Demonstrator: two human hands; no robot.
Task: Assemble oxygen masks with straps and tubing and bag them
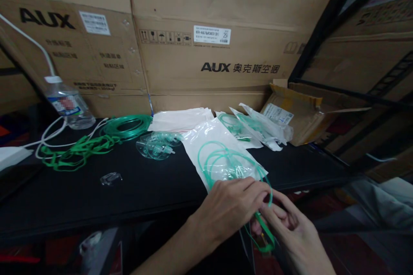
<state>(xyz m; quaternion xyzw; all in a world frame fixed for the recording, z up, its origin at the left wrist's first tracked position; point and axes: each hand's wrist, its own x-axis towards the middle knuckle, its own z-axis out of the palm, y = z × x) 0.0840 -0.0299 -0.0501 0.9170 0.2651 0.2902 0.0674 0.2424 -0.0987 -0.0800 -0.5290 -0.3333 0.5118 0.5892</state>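
Observation:
A white pouch lies on the black table's front edge, with a coil of pale green tubing and a clear mask on top of it. My left hand is closed over the near end of the pouch, its fingers around the green tubing. Close beside it, my right hand is closed with bent fingers, meeting the left fingertips. A green elastic strap hangs in a loop from between my hands, pinched by the right one. My fingers partly hide the strap's upper end.
Behind stand large cardboard boxes. Packed pouches and an open carton sit at right. Leftward are clear masks, coiled green tubing, green straps, small clear pieces and a plastic bottle.

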